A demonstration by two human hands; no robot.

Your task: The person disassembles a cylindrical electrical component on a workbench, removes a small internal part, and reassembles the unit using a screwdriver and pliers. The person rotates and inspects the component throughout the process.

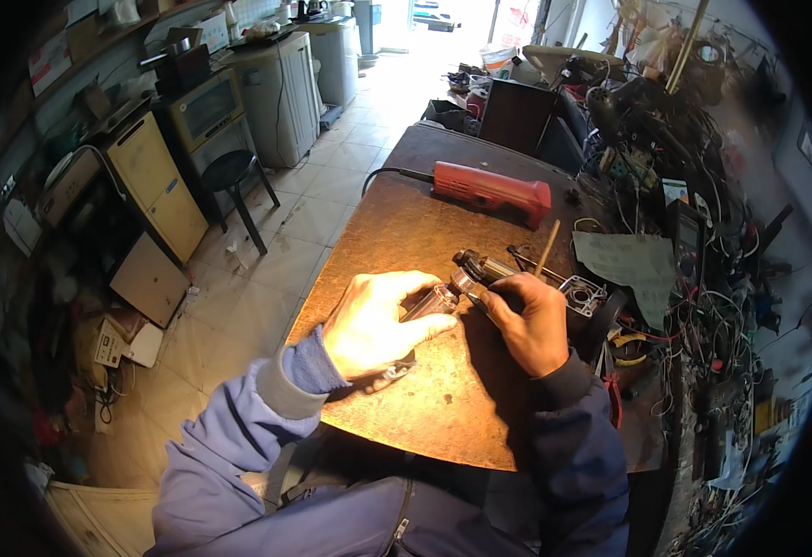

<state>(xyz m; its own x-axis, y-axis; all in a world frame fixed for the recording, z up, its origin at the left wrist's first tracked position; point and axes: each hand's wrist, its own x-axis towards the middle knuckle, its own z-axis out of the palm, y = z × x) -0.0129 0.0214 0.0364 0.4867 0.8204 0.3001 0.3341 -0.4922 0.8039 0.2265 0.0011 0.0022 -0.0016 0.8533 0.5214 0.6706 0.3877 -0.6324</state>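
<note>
My left hand [369,320] is wrapped round a motor armature [434,302] with copper windings, held tilted just above the wooden table. The armature's commutator end [463,280] points away to the right. At that end my right hand [533,325] is closed in a pinch, thumb and fingers together; what lies between the fingertips is too small to make out. Just beyond the hands rests a dark cylindrical tool part [486,266]. Next to it are a metal gear housing [584,295] and a thin wooden stick [549,246] standing at a slant.
A red power tool body [489,190] with a black cord lies farther back on the table [397,232]. To the right are a paper sheet [624,269], yellow-handled pliers [631,353] and heaped wires [712,325]. A black stool [230,172] stands left on the tiled floor.
</note>
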